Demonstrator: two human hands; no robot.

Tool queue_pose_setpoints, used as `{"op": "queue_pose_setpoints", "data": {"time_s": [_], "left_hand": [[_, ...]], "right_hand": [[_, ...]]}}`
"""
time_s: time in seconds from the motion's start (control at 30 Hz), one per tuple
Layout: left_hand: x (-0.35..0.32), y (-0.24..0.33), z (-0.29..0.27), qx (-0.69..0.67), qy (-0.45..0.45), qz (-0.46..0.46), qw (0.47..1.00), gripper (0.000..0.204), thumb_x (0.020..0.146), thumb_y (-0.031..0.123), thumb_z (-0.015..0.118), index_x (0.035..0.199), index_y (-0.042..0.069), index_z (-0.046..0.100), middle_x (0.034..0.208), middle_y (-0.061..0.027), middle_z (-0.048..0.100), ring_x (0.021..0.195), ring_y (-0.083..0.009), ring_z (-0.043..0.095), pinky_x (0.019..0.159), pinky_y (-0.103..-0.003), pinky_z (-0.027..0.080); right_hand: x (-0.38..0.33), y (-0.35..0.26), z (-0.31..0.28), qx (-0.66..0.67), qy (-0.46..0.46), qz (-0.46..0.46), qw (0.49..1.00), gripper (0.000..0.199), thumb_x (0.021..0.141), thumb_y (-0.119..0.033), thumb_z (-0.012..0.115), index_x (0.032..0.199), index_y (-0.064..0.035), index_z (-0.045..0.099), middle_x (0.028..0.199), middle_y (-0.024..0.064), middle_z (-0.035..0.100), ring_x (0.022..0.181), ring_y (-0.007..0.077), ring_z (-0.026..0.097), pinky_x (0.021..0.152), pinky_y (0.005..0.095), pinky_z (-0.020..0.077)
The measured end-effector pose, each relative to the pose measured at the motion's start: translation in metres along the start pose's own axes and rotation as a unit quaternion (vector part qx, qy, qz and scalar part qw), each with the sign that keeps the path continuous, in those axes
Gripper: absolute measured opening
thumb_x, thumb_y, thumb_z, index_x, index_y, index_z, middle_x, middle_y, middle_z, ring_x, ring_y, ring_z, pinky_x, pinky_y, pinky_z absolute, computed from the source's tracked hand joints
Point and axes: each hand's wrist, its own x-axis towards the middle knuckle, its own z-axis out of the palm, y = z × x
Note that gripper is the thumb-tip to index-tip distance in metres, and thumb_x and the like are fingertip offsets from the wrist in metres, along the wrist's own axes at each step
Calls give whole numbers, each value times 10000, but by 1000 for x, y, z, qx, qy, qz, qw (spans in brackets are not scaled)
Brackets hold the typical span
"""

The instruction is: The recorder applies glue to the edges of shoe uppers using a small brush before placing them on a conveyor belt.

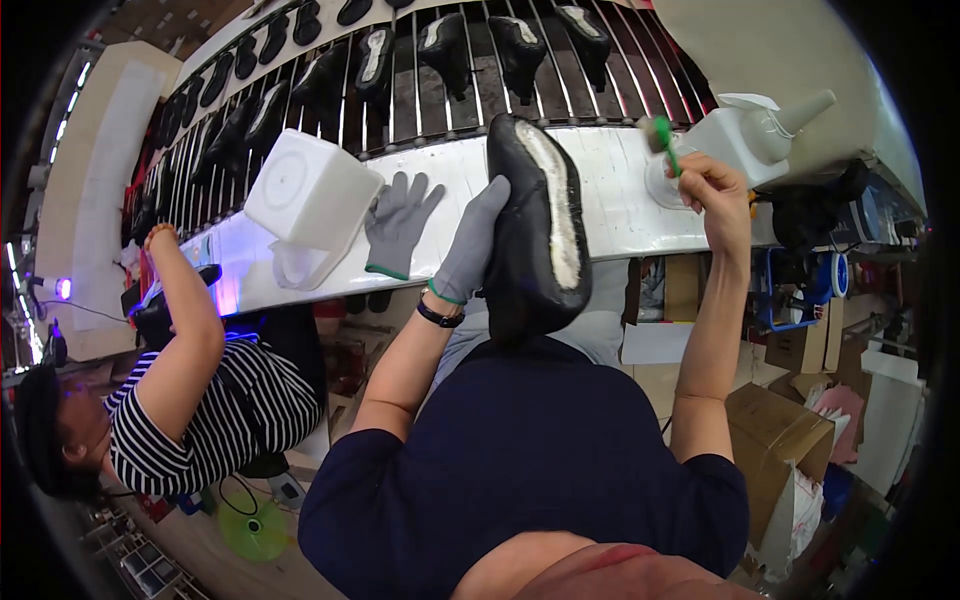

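In the head view, gripping a black shoe [534, 235] from its left side with the grey-gloved left hand [470, 245], raised over the middle of the desk's near edge and partly overhanging it; turned underside up, presumably to leave the pale, fluffy-looking strip [562, 215] exposed and clear of the glove. Pinching a small green brush [672, 156] in the bare fingertips of the right hand [714, 195], with its head too blurred to make out; held apart from the shoe, by a white spouted container [722, 143] toward the desk's right end, likely set there for a short reach. Showing a loose grey glove [402, 228] flat on the desk [620, 215] left of the shoe, and just beside it a white plastic jug [310, 185] with its square base facing up, both crowding that side. Beyond the desk's far edge, showing a rack of metal rods [642, 62] with more black shoes [518, 50] set apart in rows, perhaps to keep from touching. Past the left end, showing a co-worker in a striped shirt [225, 420], with one arm reaching toward the rack; below the right end, a cardboard box [765, 440].
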Motion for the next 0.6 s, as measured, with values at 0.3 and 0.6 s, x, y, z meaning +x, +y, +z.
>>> {"op": "queue_pose_setpoints", "data": {"time_s": [0.3,0.6], "left_hand": [[-11,15,16,180,30,110,977,495,979,394,514,1233,-29,538,1069,-46,610,922,-94,574,816,-253,483],[-24,19,30,253,3,151,956,543,956,411,561,1261,-36,517,1079,-54,606,939,-98,551,839,-257,468]], "right_hand": [[-37,-49,54,-167,-245,-59,953,162,714,21,768,873,15,737,784,86,682,715,117,617,637,249,471],[-17,-38,59,-249,-150,-82,953,97,763,-7,748,853,22,727,772,66,677,716,117,607,651,256,454]]}}
